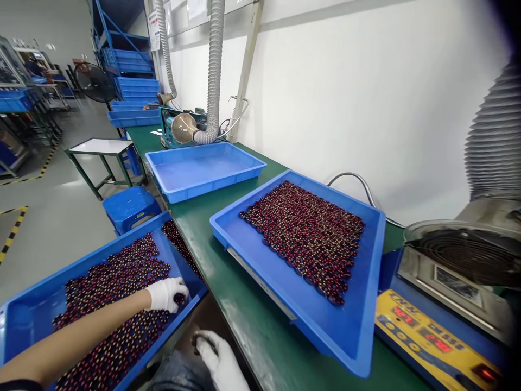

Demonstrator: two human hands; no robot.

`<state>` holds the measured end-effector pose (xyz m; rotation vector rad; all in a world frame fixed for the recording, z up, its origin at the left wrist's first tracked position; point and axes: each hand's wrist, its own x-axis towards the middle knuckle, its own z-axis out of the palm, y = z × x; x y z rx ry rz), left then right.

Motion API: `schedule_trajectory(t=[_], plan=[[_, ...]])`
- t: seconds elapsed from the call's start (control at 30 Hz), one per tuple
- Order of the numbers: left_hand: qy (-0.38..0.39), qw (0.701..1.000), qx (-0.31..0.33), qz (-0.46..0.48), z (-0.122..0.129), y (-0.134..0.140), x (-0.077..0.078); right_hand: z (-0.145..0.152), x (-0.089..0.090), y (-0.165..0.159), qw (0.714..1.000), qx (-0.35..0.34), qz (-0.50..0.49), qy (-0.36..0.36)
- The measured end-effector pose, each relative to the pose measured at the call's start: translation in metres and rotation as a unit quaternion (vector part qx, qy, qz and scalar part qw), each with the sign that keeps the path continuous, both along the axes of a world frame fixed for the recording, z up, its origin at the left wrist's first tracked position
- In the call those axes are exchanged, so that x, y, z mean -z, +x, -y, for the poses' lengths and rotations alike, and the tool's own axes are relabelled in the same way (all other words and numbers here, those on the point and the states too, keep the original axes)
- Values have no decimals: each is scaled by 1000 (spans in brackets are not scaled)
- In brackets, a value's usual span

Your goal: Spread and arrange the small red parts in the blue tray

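My left hand (169, 295), in a white glove, reaches into the lower blue tray (97, 255) at the left. Its fingers are closed on a small dark round part (179, 298). Around it lie many small dark parts (118, 271) with red and gold spots, packed close together. My right hand (215, 355), also white-gloved, is low in front of me by the bench edge. Its thumb and fingers curl around a dark round piece (195, 342), only partly visible. Similar parts (309, 233) fill much of another blue tray (244, 233) on the bench.
On the green bench (199, 233) stands a third blue tray (203, 190), with a machine (183, 127) and ribbed hose (215, 65) behind. A hotplate-like device with a yellow panel (427, 336) is at the right. A blue stool (130, 206) stands beyond the lower tray.
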<state>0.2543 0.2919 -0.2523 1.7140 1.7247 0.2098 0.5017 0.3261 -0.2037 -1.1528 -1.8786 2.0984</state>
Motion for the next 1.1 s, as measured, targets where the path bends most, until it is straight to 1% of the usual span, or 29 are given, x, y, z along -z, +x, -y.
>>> schedule_trajectory(t=[0.07,0.1,0.17,0.23,0.3,0.33,0.37,0.4,0.43,0.47,0.5,0.53,0.57,0.6,0.63,0.67,0.7,0.73,0.8,0.83,0.87,0.9,0.97,1.03,1.07,1.1], plan=[[16,992,-96,86,3,-3,-7,1,-6,-14,999,-10,-20,23],[22,980,-151,127,5,-3,-13,3,-11,-21,999,-13,-27,41],[35,944,-257,205,10,0,-31,8,-22,-29,995,-6,-33,89],[47,898,-338,278,15,9,-55,14,-34,-32,989,23,-49,139],[71,860,-377,336,16,25,-82,19,-46,-28,972,89,-91,196],[81,848,-382,359,13,35,-94,21,-52,-24,956,140,-118,229],[90,831,-385,391,7,48,-106,21,-57,-17,933,200,-142,262],[86,798,-384,456,0,63,-116,20,-61,-7,904,267,-158,292],[72,778,-351,516,-10,81,-126,18,-65,5,872,338,-163,315],[53,771,-293,563,-22,102,-134,14,-69,20,838,409,-157,327],[47,776,-219,590,-34,125,-141,10,-72,39,803,476,-143,327],[58,797,-137,585,-46,150,-149,5,-75,60,770,537,-124,321],[82,823,-52,559,-57,176,-155,0,-77,83,739,589,-99,313],[86,863,31,497,-68,202,-161,-6,-79,108,714,627,-72,303],[87,888,122,434,-77,227,-165,-11,-81,134,698,648,-38,302],[92,903,196,370,-86,252,-168,-15,-82,158,695,652,10,303],[106,918,274,266,-94,274,-170,-19,-82,181,712,629,44,308],[117,922,337,150,-102,295,-170,-22,-82,201,732,603,78,308],[121,920,373,29,-115,328,-169,-28,-80,232,760,561,133,300],[118,918,378,-8,-121,339,-168,-32,-78,243,774,539,148,296],[116,918,379,-24,-125,347,-169,-35,-76,250,787,519,158,295],[117,916,382,-36,-128,351,-171,-39,-74,255,799,496,161,299],[129,911,389,-39,-127,347,-177,-47,-71,260,817,451,165,320],[157,912,380,-13,-116,328,-184,-54,-71,261,825,396,165,367],[178,915,363,7,-107,314,-185,-57,-71,260,828,354,165,402],[208,924,315,53,-95,298,-184,-60,-72,258,827,303,167,444]])
